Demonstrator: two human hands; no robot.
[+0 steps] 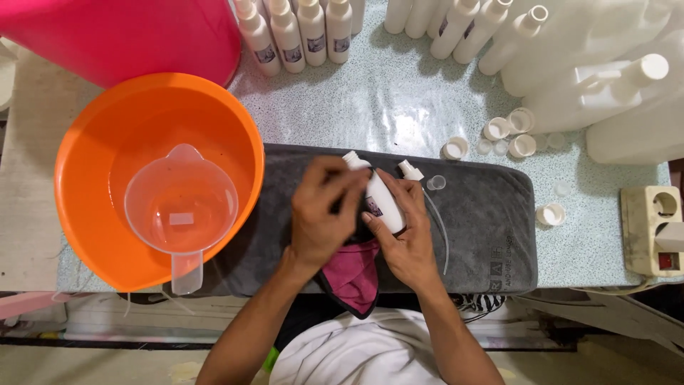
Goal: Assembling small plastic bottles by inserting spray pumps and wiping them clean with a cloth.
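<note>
Head view: both hands, left hand [324, 214] and right hand [406, 228], grip white bottle [379, 196].

two hands [320, 221] [406, 235], one orange basin [85, 142], one clear jug [182, 207], one grey towel [484, 228].

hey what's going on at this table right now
A person is working over a grey towel on a speckled table. Both hands are on a small white bottle: the right hand cradles it and the left hand grips it near the neck. A pink cloth lies under the hands. A spray pump with its tube lies beside the bottle. To the left, an orange basin holds a clear measuring jug. More white bottles and loose caps stand behind.
</note>
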